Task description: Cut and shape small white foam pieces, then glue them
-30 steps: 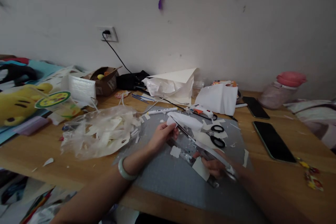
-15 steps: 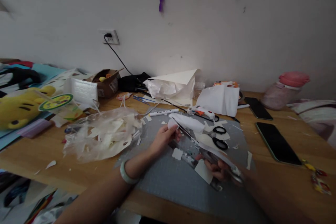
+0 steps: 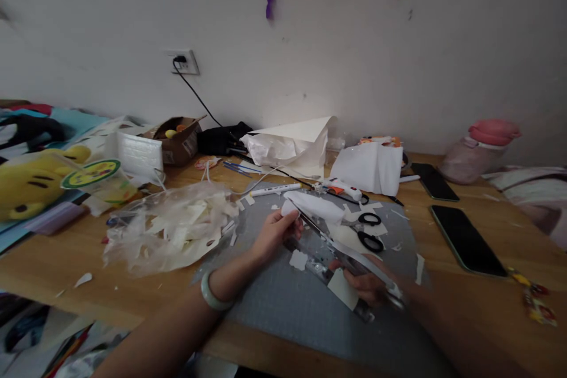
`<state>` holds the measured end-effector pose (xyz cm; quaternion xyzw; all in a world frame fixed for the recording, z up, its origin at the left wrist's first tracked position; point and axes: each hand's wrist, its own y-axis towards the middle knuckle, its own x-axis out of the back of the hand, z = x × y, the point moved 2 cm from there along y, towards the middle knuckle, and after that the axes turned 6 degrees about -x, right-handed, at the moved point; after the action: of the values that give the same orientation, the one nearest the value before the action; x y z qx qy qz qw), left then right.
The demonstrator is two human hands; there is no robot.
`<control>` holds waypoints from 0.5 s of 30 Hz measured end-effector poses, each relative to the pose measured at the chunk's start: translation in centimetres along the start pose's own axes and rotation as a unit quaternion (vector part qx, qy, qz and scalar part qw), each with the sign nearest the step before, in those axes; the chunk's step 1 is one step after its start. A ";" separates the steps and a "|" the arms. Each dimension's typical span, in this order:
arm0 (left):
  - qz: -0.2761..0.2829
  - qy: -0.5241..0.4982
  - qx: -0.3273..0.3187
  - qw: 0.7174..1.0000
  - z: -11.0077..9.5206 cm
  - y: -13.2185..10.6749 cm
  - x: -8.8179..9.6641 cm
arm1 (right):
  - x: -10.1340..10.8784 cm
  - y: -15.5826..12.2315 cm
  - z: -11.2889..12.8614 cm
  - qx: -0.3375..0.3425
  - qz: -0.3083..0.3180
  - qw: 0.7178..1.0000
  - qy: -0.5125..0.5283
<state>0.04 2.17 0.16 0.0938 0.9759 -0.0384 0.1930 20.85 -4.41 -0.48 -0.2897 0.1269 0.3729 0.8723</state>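
Note:
My left hand [image 3: 273,235] pinches the near end of a white paper piece [image 3: 315,205] above the grey cutting mat [image 3: 292,301]. A jade-coloured bangle sits on that wrist. My right hand [image 3: 370,286] is closed around the handles of a pair of scissors [image 3: 325,235], whose long blades run up-left along the paper toward my left fingers. A strip of white paper curls off beside the blades. A clear ruler [image 3: 321,269] with small paper scraps lies on the mat under both hands.
A second pair of black-handled scissors [image 3: 368,230] and a white glue gun [image 3: 341,188] lie beyond my hands. A plastic bag of paper scraps [image 3: 168,230] is at left. Two dark phones [image 3: 467,240] and a pink-lidded bottle [image 3: 478,150] stand at right. Boxes, folded paper and a yellow plush line the wall.
Both hands hold nearly the same pose; the right hand and scissors shift slightly along the paper. The view wobbles a little.

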 end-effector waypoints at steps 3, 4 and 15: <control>0.000 0.003 -0.001 1.000 0.1 0.1 0.0 | 0.2 0.1 -0.1 0.000 -0.005 1.000 0.004; 0.002 0.005 -0.002 1.000 0.1 0.1 0.1 | 0.4 0.2 -0.3 0.000 -0.001 1.000 0.007; 0.018 -0.023 0.002 1.000 0.0 0.1 -0.1 | 1.1 0.3 -0.9 0.048 0.038 0.998 -0.004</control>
<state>0.12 2.21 0.18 0.1109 0.9693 -0.0387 0.2160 21.40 -4.15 -1.84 -0.2412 0.1523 0.4000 0.8710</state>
